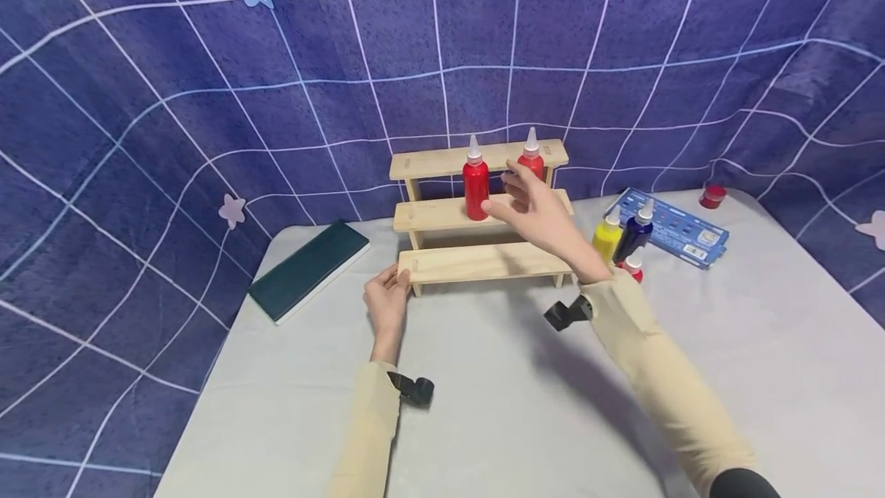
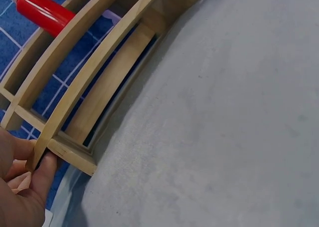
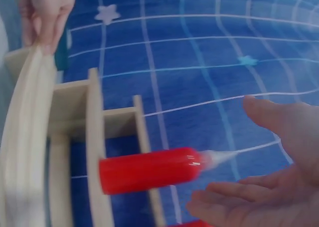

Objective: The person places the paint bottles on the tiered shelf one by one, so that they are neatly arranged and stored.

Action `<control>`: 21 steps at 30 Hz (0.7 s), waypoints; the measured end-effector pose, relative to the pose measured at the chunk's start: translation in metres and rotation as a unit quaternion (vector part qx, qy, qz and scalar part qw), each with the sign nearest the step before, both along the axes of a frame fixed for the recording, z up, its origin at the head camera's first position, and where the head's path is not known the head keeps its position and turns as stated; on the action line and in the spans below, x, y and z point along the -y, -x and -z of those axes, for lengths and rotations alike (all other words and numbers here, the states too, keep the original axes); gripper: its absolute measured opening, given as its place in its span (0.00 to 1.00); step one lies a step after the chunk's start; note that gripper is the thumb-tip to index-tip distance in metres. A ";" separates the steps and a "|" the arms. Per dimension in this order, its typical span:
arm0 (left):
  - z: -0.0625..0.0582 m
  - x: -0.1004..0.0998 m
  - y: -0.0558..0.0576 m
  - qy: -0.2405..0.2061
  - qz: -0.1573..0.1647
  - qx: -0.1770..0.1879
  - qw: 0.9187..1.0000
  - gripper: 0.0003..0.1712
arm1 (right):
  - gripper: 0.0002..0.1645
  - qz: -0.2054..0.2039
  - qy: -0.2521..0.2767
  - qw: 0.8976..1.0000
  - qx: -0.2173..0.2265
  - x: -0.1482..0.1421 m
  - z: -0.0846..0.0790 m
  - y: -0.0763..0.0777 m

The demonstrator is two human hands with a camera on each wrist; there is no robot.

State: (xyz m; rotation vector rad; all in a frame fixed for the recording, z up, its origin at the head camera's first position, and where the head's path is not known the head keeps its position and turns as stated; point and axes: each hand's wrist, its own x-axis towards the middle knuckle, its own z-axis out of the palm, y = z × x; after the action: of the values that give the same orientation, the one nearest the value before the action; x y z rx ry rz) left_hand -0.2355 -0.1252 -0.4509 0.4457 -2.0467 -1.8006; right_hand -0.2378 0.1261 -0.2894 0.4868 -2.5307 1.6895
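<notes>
A three-tier wooden stand point(image 1: 484, 263) sits against the back curtain. At its left end my left hand point(image 1: 387, 302) pinches the lowest step, thumb on one side and fingers on the other in the left wrist view. One red squeeze bottle point(image 1: 476, 189) with a white nozzle stands upright on the middle step. Another red squeeze bottle point(image 1: 531, 164) is to its right, partly hidden behind my right hand point(image 1: 542, 221). That hand hovers between the two bottles, thumb and fingers spread apart. In the right wrist view, a gap shows between it and the red bottle's nozzle.
Right of the stand are a yellow bottle point(image 1: 607, 235), a dark blue bottle point(image 1: 634, 230) and a small red bottle point(image 1: 632, 266). A blue printed package point(image 1: 681, 230) lies behind them, with a red lidded pot point(image 1: 713, 196) beyond. A dark green box point(image 1: 311, 269) lies at left.
</notes>
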 end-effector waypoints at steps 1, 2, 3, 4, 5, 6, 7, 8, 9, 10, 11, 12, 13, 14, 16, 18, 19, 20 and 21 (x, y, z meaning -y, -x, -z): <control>0.000 0.001 0.000 0.000 0.000 0.000 1.000 0.17 | 0.47 0.002 0.014 1.000 -0.007 -0.004 -0.002 -0.005; -0.001 0.001 0.000 0.000 0.000 -0.001 1.000 0.17 | 0.47 0.004 0.027 1.000 -0.013 -0.009 -0.005 -0.010; -0.001 0.002 0.000 0.001 0.000 0.000 1.000 0.17 | 0.46 0.005 0.039 0.999 -0.023 -0.014 -0.007 -0.014; -0.001 0.003 0.001 0.003 -0.001 0.000 1.000 0.17 | 0.46 0.009 0.047 0.998 -0.031 -0.019 -0.009 -0.018; -0.001 0.003 0.001 0.003 -0.002 0.000 1.000 0.17 | 0.45 0.015 0.053 0.998 -0.040 -0.024 -0.011 -0.022; -0.002 0.003 0.001 0.003 -0.002 0.001 1.000 0.17 | 0.44 0.020 0.056 0.997 -0.049 -0.030 -0.012 -0.026; -0.001 0.003 0.001 0.004 -0.002 0.001 1.000 0.17 | 0.44 0.025 0.062 0.996 -0.056 -0.036 -0.014 -0.029; -0.001 0.004 0.002 0.004 -0.001 0.002 1.000 0.17 | 0.43 0.031 0.067 0.995 -0.063 -0.042 -0.015 -0.032; -0.002 0.004 0.002 0.005 -0.001 0.002 1.000 0.17 | 0.42 0.040 0.066 0.995 -0.070 -0.048 -0.016 -0.034; -0.002 0.004 0.002 0.004 0.000 0.002 1.000 0.18 | 0.42 0.051 0.067 0.994 -0.074 -0.054 -0.017 -0.037; -0.003 0.004 0.002 0.004 0.001 0.003 1.000 0.18 | 0.41 0.060 0.070 0.993 -0.078 -0.060 -0.017 -0.039; -0.003 0.003 0.002 0.004 0.001 0.004 1.000 0.18 | 0.40 0.067 0.076 0.992 -0.080 -0.066 -0.017 -0.040; -0.004 0.003 0.002 0.004 0.003 0.006 1.000 0.18 | 0.40 0.076 0.082 0.990 -0.081 -0.072 -0.017 -0.042; -0.005 0.003 0.002 0.004 0.003 0.008 1.000 0.18 | 0.40 0.085 0.085 0.989 -0.084 -0.078 -0.017 -0.043; -0.005 0.002 0.002 0.004 0.003 0.013 1.000 0.19 | 0.40 0.102 0.091 0.987 -0.088 -0.089 -0.014 -0.044; -0.004 0.002 0.002 0.006 0.003 0.016 1.000 0.19 | 0.40 0.113 0.114 0.983 -0.087 -0.100 -0.010 -0.043; -0.003 0.002 0.001 0.006 0.003 0.017 1.000 0.19 | 0.40 0.118 0.124 0.982 -0.085 -0.105 -0.008 -0.043; -0.002 0.001 0.001 0.006 0.003 0.017 1.000 0.18 | 0.41 0.123 0.134 0.980 -0.082 -0.111 -0.004 -0.043; -0.002 0.001 0.000 0.007 0.002 0.018 1.000 0.18 | 0.41 0.127 0.140 0.979 -0.079 -0.116 -0.001 -0.042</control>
State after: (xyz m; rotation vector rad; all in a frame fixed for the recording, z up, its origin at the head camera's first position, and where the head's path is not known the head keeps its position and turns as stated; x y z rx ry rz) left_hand -0.2354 -0.1260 -0.4492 0.4730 -2.0835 -1.7929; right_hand -0.1953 0.2419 -0.2885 0.2517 -2.0965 1.7895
